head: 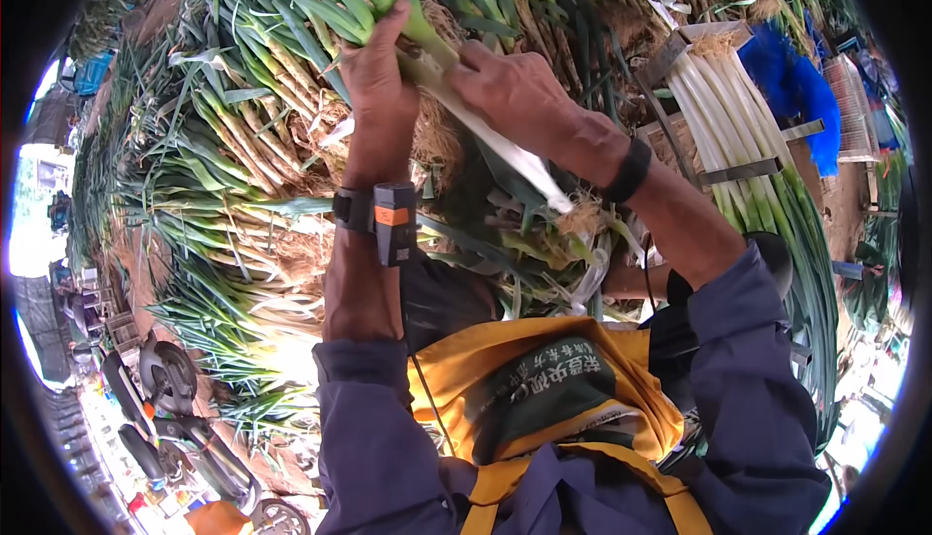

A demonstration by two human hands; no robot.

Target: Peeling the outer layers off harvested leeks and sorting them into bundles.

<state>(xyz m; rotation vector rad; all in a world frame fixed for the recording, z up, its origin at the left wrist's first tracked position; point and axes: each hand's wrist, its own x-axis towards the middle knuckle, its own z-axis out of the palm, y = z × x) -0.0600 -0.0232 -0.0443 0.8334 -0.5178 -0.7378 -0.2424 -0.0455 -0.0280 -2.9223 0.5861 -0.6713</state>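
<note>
My left hand (382, 69) grips a Welsh onion just below where its green leaves fan out, the thumb pressed against the leaves. Close beside it, my right hand (520, 98) has its fingers closed on the same stalk. The onion's white shank (520, 153) slants down to the right beneath my right hand and ends in a tuft of roots (582, 216). Dark straps circle both wrists, and the left one carries a small black device (395, 223). Leaf scraps (561, 258) and pale peelings lie beneath the stalk, before my body.
Rows of unpeeled onions with dry roots (284, 149) cover the ground ahead and left. At the right, a metal rack (743, 171) holds a bundle of white-stemmed onions (717, 105). Blue netting (790, 91) lies behind it. An electric scooter (189, 433) stands at lower left.
</note>
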